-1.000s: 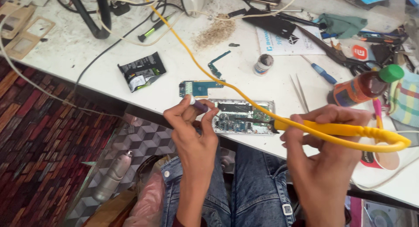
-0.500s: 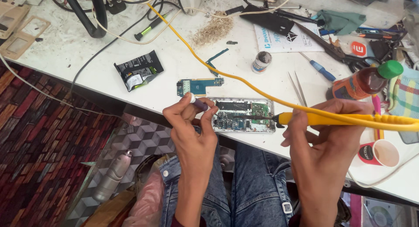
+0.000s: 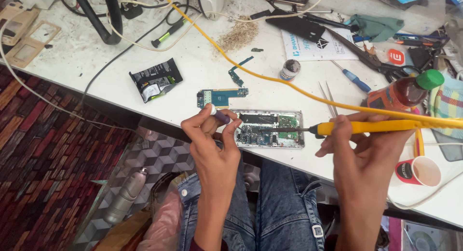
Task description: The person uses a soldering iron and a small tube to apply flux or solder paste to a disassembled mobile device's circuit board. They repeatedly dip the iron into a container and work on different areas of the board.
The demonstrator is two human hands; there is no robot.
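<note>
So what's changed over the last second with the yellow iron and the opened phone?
The right hand swung the yellow soldering iron from a raised, looped-cable position to level, its tip now over the board inside the opened phone. The left hand kept its fingers on the small white-tipped tool at the phone's left edge. The phone, loose circuit board and bottle stayed where they were.

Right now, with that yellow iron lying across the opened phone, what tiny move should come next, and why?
Probably ease the soldering iron a touch leftward and down: its dark tip sits over the board in the opened phone, seemingly just short of the left hand, which pinches a small white-tipped tool at the phone's left edge. Contact can't be judged.
</note>
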